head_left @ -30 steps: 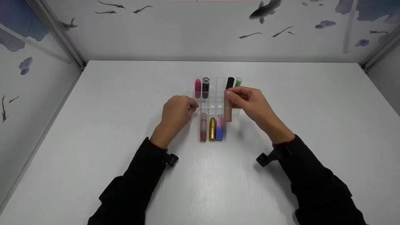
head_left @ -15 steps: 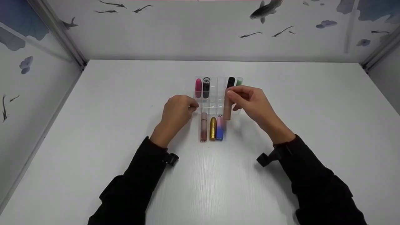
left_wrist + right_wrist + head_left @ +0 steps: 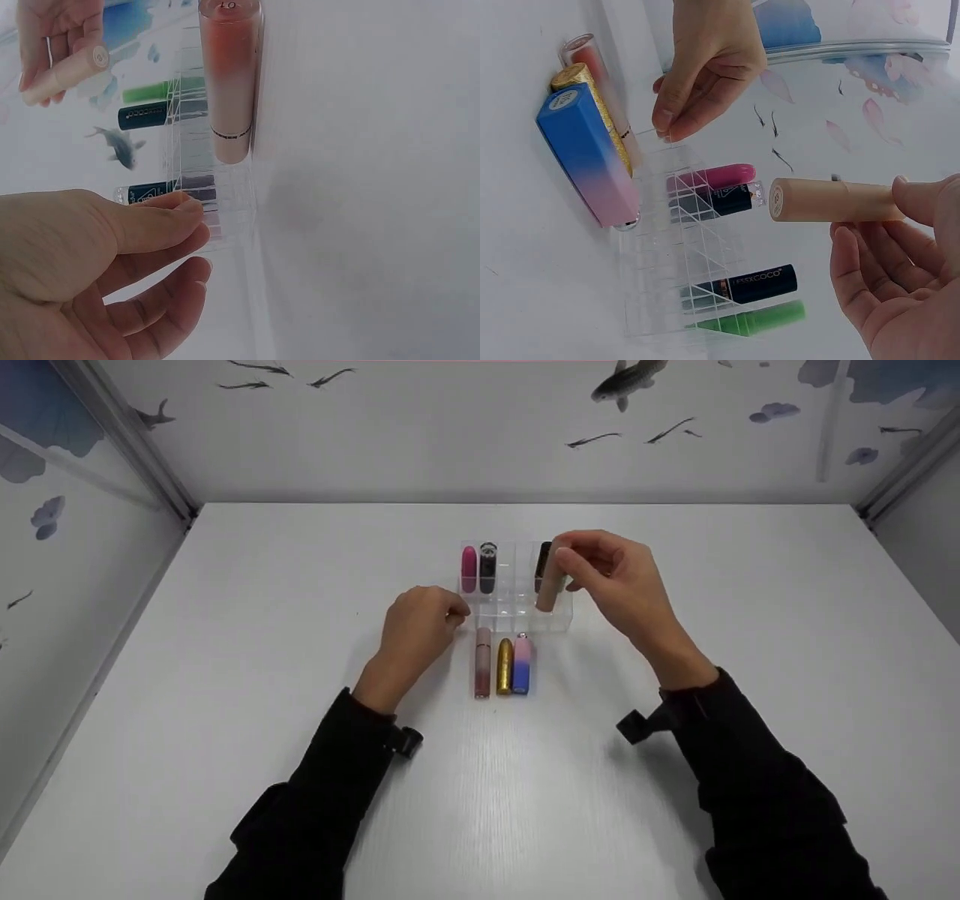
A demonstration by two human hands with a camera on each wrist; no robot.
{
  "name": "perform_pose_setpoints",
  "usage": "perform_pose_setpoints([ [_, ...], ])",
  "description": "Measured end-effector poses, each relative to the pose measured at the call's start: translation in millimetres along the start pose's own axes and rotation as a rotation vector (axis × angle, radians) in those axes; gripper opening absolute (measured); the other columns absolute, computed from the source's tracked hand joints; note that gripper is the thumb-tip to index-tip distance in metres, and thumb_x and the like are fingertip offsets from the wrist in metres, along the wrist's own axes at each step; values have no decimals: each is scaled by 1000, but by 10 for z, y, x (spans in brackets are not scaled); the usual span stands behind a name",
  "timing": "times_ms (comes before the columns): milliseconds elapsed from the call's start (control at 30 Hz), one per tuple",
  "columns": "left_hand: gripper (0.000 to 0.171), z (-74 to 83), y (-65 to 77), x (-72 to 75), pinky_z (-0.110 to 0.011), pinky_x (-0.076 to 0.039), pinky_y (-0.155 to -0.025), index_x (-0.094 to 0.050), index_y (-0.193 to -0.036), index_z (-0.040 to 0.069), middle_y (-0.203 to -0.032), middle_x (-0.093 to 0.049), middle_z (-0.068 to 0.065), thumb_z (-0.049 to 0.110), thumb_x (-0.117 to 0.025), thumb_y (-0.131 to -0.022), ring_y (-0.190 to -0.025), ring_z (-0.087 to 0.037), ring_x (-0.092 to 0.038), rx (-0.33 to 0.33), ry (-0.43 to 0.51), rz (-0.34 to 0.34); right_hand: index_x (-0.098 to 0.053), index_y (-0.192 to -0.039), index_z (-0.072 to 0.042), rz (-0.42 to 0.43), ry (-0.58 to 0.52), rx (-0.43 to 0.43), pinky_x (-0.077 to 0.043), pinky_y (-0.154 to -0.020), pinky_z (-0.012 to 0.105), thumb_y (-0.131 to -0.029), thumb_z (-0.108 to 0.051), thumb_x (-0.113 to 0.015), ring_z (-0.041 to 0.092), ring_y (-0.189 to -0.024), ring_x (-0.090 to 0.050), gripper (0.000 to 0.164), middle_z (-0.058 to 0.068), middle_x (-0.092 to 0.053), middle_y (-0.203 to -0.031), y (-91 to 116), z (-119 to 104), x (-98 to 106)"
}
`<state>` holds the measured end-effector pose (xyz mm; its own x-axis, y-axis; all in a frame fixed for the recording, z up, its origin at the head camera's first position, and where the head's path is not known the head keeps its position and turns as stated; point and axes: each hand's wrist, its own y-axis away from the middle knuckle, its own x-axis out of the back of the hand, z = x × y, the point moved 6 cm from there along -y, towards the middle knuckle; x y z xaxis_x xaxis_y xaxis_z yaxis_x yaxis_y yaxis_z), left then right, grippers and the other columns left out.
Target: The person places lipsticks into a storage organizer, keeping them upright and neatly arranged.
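My right hand (image 3: pixel 619 585) pinches a beige lipstick tube (image 3: pixel 549 585) by its upper end and holds it tilted above the right part of a clear compartment organizer (image 3: pixel 514 622). The left hand (image 3: pixel 420 619) grips the organizer's left edge between thumb and fingers. Standing in the organizer's back row are a pink lipstick (image 3: pixel 469 570), a dark lipstick with a clear top (image 3: pixel 488 568), a black tube (image 3: pixel 765 285) and a green tube (image 3: pixel 772 319). In the head view the green tube is mostly hidden behind the right hand.
In front of the organizer, a lip gloss (image 3: pixel 482 664), a gold lipstick (image 3: pixel 505 666) and a pink-and-blue lipstick (image 3: pixel 521 664) lie side by side on the white table (image 3: pixel 450 810). Printed panels (image 3: pixel 420 442) enclose the table at the back and sides.
My right hand has carried the beige lipstick tube up and away from the front of the organizer to above its right part. The left hand has stayed at the left edge.
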<state>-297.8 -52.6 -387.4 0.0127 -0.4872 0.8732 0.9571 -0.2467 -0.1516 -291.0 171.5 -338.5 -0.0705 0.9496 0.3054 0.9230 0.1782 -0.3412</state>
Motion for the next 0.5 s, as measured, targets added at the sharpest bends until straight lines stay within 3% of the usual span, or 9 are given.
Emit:
perform_pose_setpoints([
  [300, 13, -25, 6, -5, -34, -54, -91, -81, -105, 8, -103, -77, -7, 8, -72, -95, -99, -23, -70, -8, 8, 10, -72, -119, -3, 58, 237, 154, -52, -80, 22, -100, -18, -67, 12, -90, -66, 24, 4, -72, -104, -253, -151, -56],
  [500, 13, 9, -7, -6, -34, -54, -90, -81, -105, 9, -103, -76, -7, 9, -72, -95, -99, -23, -70, -11, 6, 18, -69, -121, -4, 23, 314, 180, -52, -82, 25, -101, -19, -66, 14, -93, -68, 26, 5, -72, -106, -392, -102, -140],
])
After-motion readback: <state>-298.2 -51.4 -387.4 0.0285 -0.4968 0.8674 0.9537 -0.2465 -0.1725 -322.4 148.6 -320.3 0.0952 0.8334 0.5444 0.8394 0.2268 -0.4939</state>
